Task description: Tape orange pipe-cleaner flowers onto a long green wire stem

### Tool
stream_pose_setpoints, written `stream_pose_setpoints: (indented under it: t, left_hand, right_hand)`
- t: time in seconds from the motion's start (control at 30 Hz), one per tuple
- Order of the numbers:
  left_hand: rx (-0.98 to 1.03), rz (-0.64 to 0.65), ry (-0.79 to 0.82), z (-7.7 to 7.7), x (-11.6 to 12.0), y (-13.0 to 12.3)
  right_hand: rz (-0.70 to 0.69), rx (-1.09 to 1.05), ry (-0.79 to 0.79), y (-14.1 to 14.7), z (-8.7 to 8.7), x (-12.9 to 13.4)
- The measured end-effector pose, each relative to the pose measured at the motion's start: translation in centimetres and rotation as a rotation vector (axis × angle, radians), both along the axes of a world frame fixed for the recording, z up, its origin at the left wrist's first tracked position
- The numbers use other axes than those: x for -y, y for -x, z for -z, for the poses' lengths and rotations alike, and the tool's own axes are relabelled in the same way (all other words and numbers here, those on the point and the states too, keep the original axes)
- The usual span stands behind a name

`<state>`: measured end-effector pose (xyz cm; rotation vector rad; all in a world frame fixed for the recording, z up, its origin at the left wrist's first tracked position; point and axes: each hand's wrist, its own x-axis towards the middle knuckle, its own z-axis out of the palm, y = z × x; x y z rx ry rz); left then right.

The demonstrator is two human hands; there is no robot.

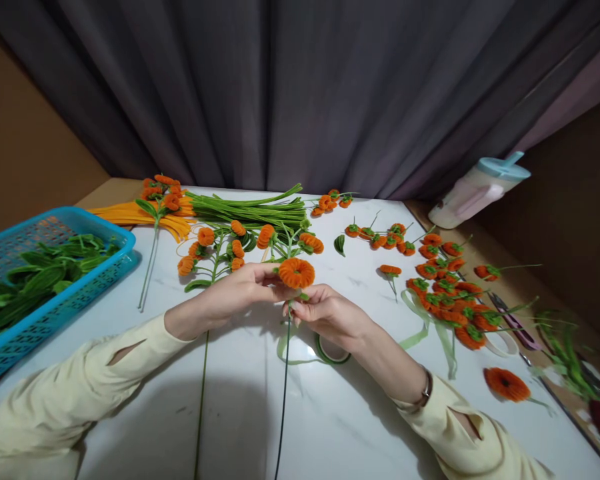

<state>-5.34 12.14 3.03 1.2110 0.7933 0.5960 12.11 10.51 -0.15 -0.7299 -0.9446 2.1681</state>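
Note:
An orange pipe-cleaner flower (297, 273) faces up between my hands at the middle of the table. My left hand (247, 290) is closed on it from the left, with part of the grip hidden behind the bloom. Just below, my right hand (333, 315) pinches the thin dark stem (284, 387), which runs down toward the table's near edge. A strip of pale green tape (293, 361) loops beneath my right hand, leading toward a tape roll (334, 348) partly covered by that hand. Finished-looking orange sprigs (216, 252) lie just beyond my left hand.
A blue basket (125, 243) of green leaves stands at left. Green pipe cleaners (250, 212) and orange ones (125, 213) lie at the back. Many small orange heads (445, 287) cover the right side, near scissors (515, 323). A lidded tumbler (473, 193) stands back right.

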Motion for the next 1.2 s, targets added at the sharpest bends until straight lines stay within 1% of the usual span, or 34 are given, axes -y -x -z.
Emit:
stream_pose_setpoints:
  t: [0.17,0.33,0.43,0.53,0.63,0.73,0.87,1.03,1.1,1.2]
  left_hand:
    - [-0.04,0.045,-0.025,0.0,-0.3,0.1]
    - [-0.064,0.001,-0.018,-0.1,-0.3,0.2]
    - [-0.059,-0.016,0.015,0.0,0.0,0.1]
    - [-0.067,-0.054,-0.032,0.2,0.1,0.0]
    - [-0.061,-0.092,-0.082,0.2,0.3,-0.2]
    - [-0.021,-0.127,-0.096,0.3,0.4,-0.5]
    - [0.067,-0.126,-0.076,0.7,0.6,-0.8]
    - [0.137,-0.126,-0.026,0.9,0.9,-0.9]
    - [0.135,-0.126,-0.042,0.9,0.9,-0.9]
    - [0.122,-0.13,-0.105,0.9,0.9,-0.8]
  right_hand:
    - [0.015,0.03,0.01,0.0,-0.4,0.1]
    - [0.001,0.075,-0.002,-0.2,-0.4,0.0]
    - [0.018,0.126,-0.058,-0.4,-0.3,-0.2]
    - [0.035,0.152,-0.13,-0.6,-0.1,-0.4]
    - [0.037,0.143,-0.172,-0.7,0.1,-0.4]
    - [0.044,0.108,-0.207,-0.6,0.4,-0.5]
    - [0.049,0.066,-0.232,-0.7,0.6,-0.5]
    - [-0.006,0.012,-0.228,-1.0,0.7,-0.6]
    - [-0.018,0.01,-0.236,-1.1,0.7,-0.6]
    - [0.021,0.03,-0.247,-1.0,0.8,-0.6]
